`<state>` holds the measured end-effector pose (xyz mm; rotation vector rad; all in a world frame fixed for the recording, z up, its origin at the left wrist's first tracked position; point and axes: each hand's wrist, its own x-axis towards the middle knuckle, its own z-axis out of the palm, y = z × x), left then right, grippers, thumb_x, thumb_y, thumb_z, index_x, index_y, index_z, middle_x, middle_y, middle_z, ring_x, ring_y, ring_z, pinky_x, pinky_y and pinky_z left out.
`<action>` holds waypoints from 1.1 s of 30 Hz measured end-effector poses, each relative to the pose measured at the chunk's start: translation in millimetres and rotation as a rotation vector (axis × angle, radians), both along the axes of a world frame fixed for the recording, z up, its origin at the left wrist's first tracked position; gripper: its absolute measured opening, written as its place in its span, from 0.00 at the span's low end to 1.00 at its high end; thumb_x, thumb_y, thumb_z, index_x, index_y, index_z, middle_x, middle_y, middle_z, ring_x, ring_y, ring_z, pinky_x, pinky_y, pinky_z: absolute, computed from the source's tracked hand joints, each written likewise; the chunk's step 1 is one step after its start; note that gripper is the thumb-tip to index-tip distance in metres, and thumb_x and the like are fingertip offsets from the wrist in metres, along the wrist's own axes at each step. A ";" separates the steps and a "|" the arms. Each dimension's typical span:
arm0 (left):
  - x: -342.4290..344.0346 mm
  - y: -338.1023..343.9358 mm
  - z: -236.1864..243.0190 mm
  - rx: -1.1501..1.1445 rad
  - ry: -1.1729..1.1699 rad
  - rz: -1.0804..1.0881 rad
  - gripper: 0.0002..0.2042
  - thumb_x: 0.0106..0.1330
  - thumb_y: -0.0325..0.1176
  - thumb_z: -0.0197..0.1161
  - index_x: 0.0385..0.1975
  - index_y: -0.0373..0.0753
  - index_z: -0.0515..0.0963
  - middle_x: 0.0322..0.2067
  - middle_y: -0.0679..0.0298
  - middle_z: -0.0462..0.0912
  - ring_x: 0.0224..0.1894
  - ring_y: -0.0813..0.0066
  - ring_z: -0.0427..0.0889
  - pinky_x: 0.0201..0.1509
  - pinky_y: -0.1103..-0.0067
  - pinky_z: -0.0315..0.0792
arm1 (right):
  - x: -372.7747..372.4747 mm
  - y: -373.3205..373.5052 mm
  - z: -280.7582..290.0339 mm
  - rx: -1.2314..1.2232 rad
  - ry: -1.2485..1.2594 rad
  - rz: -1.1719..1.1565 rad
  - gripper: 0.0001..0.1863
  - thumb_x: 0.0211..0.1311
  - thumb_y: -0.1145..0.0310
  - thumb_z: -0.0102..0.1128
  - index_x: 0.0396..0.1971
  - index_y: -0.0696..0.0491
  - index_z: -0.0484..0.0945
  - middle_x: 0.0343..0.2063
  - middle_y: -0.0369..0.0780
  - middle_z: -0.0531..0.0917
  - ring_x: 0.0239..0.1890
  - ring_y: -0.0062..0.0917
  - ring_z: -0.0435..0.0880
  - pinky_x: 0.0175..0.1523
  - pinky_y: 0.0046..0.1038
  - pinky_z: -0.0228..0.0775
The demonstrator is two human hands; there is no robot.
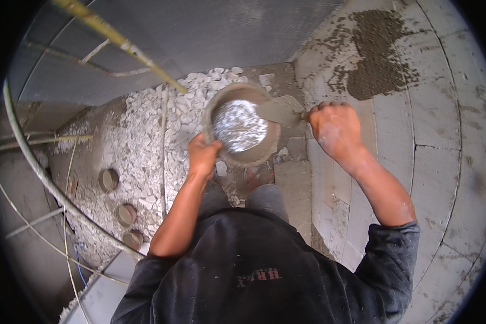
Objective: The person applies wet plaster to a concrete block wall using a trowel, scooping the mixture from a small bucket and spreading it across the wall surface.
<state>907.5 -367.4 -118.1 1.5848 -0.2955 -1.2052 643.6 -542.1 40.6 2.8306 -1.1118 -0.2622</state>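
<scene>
My left hand (pixel 203 156) is closed on the near-left rim of a round, mortar-crusted bucket (pixel 224 99). The bright, rippled surface (pixel 240 127) inside it glares too strongly to tell whether it is water or thin mix. In my right hand (pixel 333 125) is the handle of a trowel (pixel 282 110). Its grey-smeared blade reaches over the right side of the bucket's rim. To the right, a patch of wet mortar (pixel 377 54) sticks to the pale block wall (pixel 432 121), apart from the trowel.
White broken stone (pixel 140 129) covers the ground to the left. Short round pipe ends (pixel 108 180) stick up there. A yellowish pole (pixel 119 40) slants down from the upper left. A thick hose (pixel 43 175) and thin cables (pixel 66 243) cross the left side. A grey wall (pixel 200 35) stands ahead.
</scene>
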 end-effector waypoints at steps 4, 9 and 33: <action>-2.1 -15.5 27.9 -0.062 0.000 -0.016 0.09 0.59 0.17 0.63 0.38 0.32 0.82 0.28 0.66 0.82 0.25 0.80 0.77 0.29 0.80 0.70 | 47.0 -11.0 -26.8 0.293 0.247 0.031 0.11 0.61 0.58 0.65 0.30 0.49 0.88 0.31 0.44 0.89 0.34 0.39 0.89 0.39 0.41 0.79; 27.1 -11.3 20.2 -0.126 -0.020 -0.001 0.10 0.58 0.16 0.62 0.39 0.32 0.82 0.28 0.65 0.84 0.25 0.80 0.77 0.30 0.81 0.71 | 23.0 16.5 -101.7 0.685 -0.284 -0.135 0.10 0.60 0.62 0.71 0.37 0.51 0.89 0.33 0.45 0.89 0.35 0.41 0.89 0.43 0.40 0.81; 71.1 62.2 -6.6 0.036 -0.006 0.514 0.09 0.55 0.15 0.58 0.32 0.37 0.77 0.26 0.64 0.82 0.23 0.76 0.78 0.26 0.81 0.72 | -196.4 -154.5 -18.9 0.355 -0.942 -0.932 0.14 0.66 0.57 0.72 0.30 0.53 0.83 0.18 0.28 0.76 0.18 0.12 0.69 0.24 0.22 0.61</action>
